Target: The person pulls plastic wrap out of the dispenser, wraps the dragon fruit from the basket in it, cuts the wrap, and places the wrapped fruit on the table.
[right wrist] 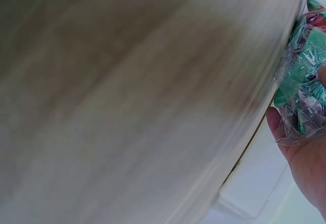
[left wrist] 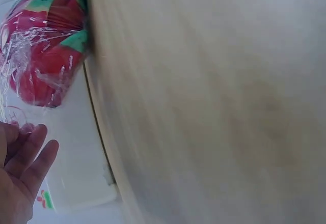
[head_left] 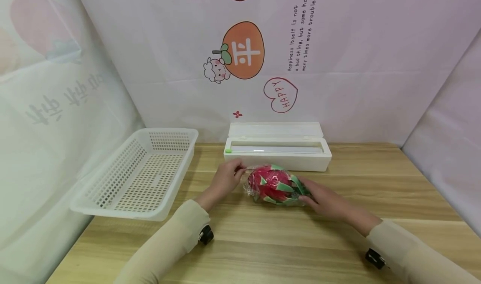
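Note:
A red dragon fruit (head_left: 273, 183) with green scales lies on its side on the wooden table, covered in clear, crinkled plastic wrap (left wrist: 23, 56). At its left end my left hand (head_left: 226, 176) pinches a gathered bit of the wrap between thumb and fingertips, apart from the fruit itself. My right hand (head_left: 326, 197) grips the leafy right end, the thumb on the near side. In the right wrist view, film bunches over the green tips (right wrist: 300, 86) inside the right hand (right wrist: 310, 168); part of that hand is cut off by the frame edge.
Behind the fruit stands a white plastic-wrap box (head_left: 278, 161), its lid (head_left: 276, 130) raised and a green slider at its left end. A white perforated basket (head_left: 176, 183) sits at the left. Printed cloth walls (head_left: 180, 104) rise around the wooden table (head_left: 270, 250).

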{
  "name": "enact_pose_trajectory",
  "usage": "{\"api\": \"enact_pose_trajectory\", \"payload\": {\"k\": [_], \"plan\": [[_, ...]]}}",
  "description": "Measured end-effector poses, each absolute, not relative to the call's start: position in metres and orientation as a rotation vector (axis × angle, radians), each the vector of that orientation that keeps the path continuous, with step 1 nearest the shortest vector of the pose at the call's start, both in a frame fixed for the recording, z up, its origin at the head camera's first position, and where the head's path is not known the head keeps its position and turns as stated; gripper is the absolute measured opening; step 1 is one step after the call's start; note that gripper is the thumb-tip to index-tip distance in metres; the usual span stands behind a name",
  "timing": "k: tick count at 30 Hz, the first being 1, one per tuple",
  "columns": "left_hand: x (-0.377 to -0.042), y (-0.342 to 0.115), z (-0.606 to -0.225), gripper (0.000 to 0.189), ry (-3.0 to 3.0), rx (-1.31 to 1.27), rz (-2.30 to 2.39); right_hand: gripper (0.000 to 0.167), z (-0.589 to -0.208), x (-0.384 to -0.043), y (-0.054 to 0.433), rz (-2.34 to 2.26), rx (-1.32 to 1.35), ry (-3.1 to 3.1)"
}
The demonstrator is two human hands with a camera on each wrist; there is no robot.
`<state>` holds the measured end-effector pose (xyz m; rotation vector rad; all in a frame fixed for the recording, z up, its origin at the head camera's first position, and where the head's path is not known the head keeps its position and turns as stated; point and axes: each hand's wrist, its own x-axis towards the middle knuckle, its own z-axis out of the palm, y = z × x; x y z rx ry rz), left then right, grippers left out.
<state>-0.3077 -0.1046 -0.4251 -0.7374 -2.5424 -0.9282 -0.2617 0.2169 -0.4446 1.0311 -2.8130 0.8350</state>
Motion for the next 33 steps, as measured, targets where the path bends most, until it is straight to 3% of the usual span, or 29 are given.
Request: {"api": "enact_pose_trajectory", "payload": {"k": [14,20,25,30,33], "plan": [[-0.306,-0.107,-0.429,0.001,-2.754,-0.722,-0.793,0.056,-0.442,-0.262,0.216,0.807,1.018,-2.849],[-0.300,-0.109,-0.422,0.039,-2.801,-0.830,-1.015,0.057,-0.441,-0.262,0.215,0.795,1.020,-2.850],[-0.290,-0.113,-0.416,0.054,-2.817,-0.973,-1.202,0.056,-0.441,-0.262,0.214,0.799,1.017,-2.855],[-0.284,-0.110,-0.418,0.085,-2.828,-1.074,-1.042,0.055,-0.440,-0.263,0.214,0.793,1.029,-2.840],[-0.283,-0.107,-0.421,0.091,-2.823,-1.099,-0.872,0.055,-0.440,-0.263,0.214,0.798,1.039,-2.839]]}}
